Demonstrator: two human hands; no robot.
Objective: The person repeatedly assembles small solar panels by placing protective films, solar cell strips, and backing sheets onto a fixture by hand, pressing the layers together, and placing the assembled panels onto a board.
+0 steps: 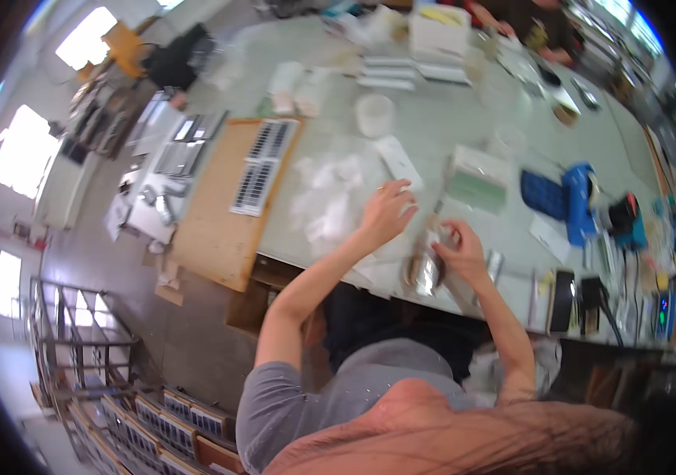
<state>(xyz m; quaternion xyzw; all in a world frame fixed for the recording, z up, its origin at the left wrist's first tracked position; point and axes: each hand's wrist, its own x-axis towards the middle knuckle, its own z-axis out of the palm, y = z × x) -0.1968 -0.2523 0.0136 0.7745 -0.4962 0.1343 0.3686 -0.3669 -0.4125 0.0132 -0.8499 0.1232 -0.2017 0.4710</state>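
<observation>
My left hand (388, 214), with a ring on one finger, is over the table by the near end of a long white box or strip (396, 161). Its fingers are bent and apart, and no held thing shows. My right hand (462, 252) curls its thumb and fingers against a shiny, see-through brownish container (425, 267) at the near table edge; blur hides its exact kind. Left of my left hand lies a loose heap of thin white wrapping (330, 194). Beyond my right hand is a clear tray with a pale green bottom (476, 188).
A brown board (219, 214) bears a panel of dark rectangles (263, 166). A white cup-like tub (375, 115) stands farther back. At right are a blue tool or stand (579, 202) and a dark blue tray (544, 192). Another person (540, 32) sits across the table.
</observation>
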